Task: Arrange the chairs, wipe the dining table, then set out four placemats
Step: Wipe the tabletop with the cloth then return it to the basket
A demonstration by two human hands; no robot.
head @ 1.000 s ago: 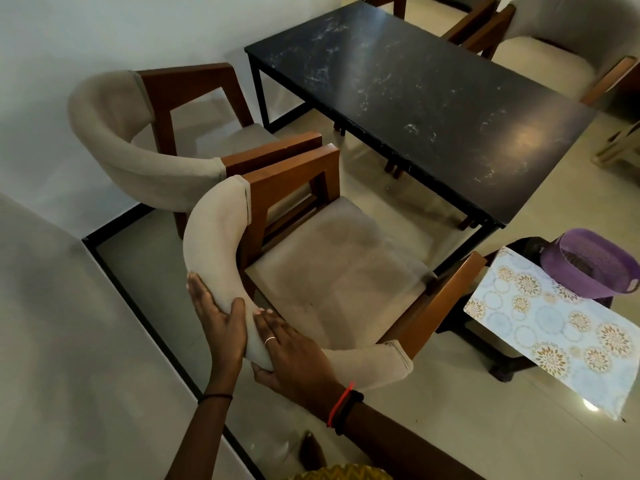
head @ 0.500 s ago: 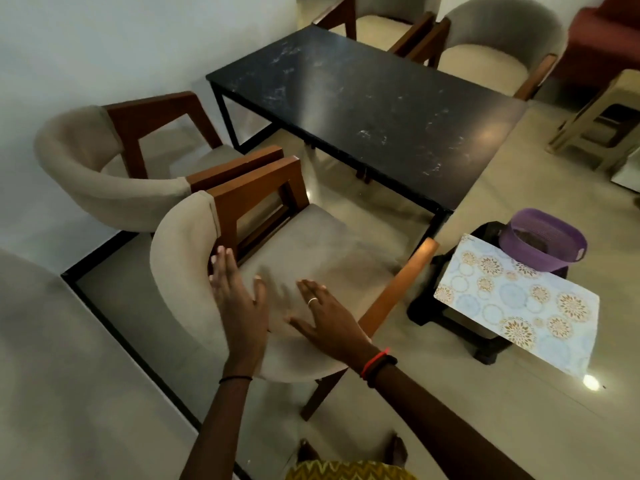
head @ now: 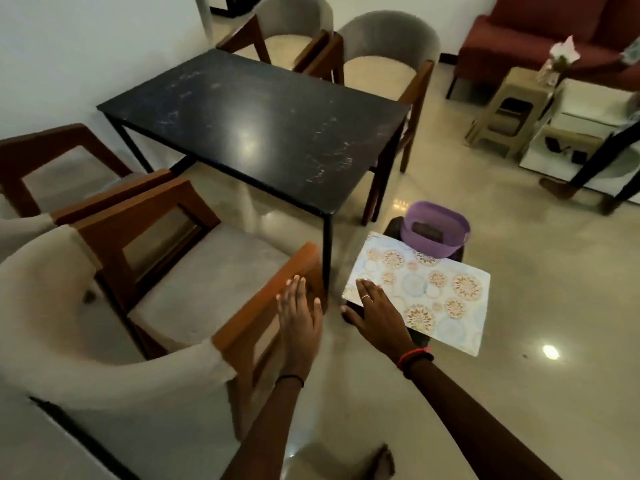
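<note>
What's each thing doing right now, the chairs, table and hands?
Dining table, standing, top smudged
Near chair, upright, pulled out from table
Far chairs, upright, beside table
Placemat, flat on dark stool
Purple tub, upright, open-topped
Left hand, open, by chair armrest
Right hand, open, at placemat's corner

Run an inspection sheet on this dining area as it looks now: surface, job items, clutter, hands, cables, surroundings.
Surface: black marble-look dining table, top bare, pale smears showing.
Job's things: four beige upholstered chairs with wooden arms, two on each long side, nearest not tucked under; floral patterned placemat lying on a dark stool by the table's near corner.
Clutter: purple plastic basket on that stool behind the placemat, something dark inside.
Hands: left hand open over the nearest chair's armrest; right hand open at the placemat's near corner; contact unclear.
Cables: nothing seen.
Surroundings: glossy tiled floor, red sofa, beige plastic stool, another person's legs at right.
</note>
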